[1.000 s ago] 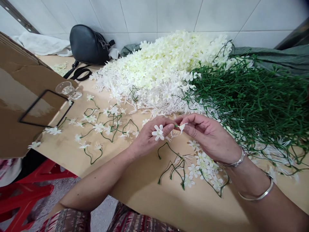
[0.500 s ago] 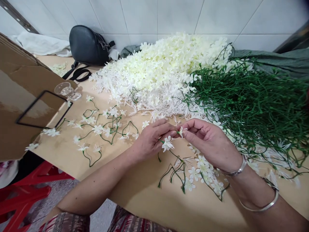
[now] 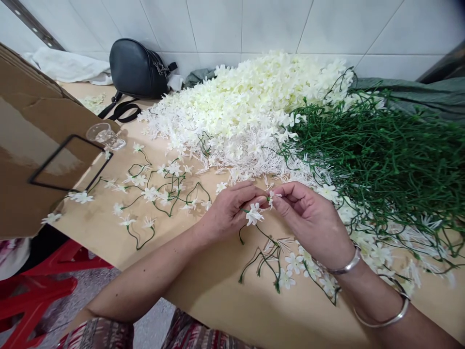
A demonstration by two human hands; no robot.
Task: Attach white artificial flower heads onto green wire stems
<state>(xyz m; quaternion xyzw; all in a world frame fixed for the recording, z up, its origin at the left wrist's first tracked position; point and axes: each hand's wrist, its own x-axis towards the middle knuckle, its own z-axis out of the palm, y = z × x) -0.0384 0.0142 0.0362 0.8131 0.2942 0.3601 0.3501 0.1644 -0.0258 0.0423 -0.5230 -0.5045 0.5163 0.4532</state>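
Observation:
My left hand (image 3: pixel 238 206) is closed, pinching a green artificial flower stem that carries a white artificial flower (image 3: pixel 254 214). A second small white blossom (image 3: pixel 271 198) sits at the stem's tip, between the fingertips of both hands. My right hand (image 3: pixel 308 218) pinches that blossom from the right with thumb and forefinger. Below the hands lie loose green stems (image 3: pixel 278 264) and several white petal pieces (image 3: pixel 295 262). On the left of the table, finished-looking stems with white flowers (image 3: pixel 150 194) are spread out.
A heap of cream-white petals (image 3: pixel 261 97) covers the back of the table, with thin white stamens (image 3: pixel 250 155) along its front. Green stems (image 3: pixel 392 160) pile at right. A cardboard box (image 3: pixel 22 155), clear cup (image 3: pixel 105 135), black bag (image 3: pixel 136 68) and red stool (image 3: pixel 47 286) are at left.
The view has shifted slightly. My right hand has turned a little at the wrist, its bracelets shifting left, while both hands keep their pinch at the stem tip.

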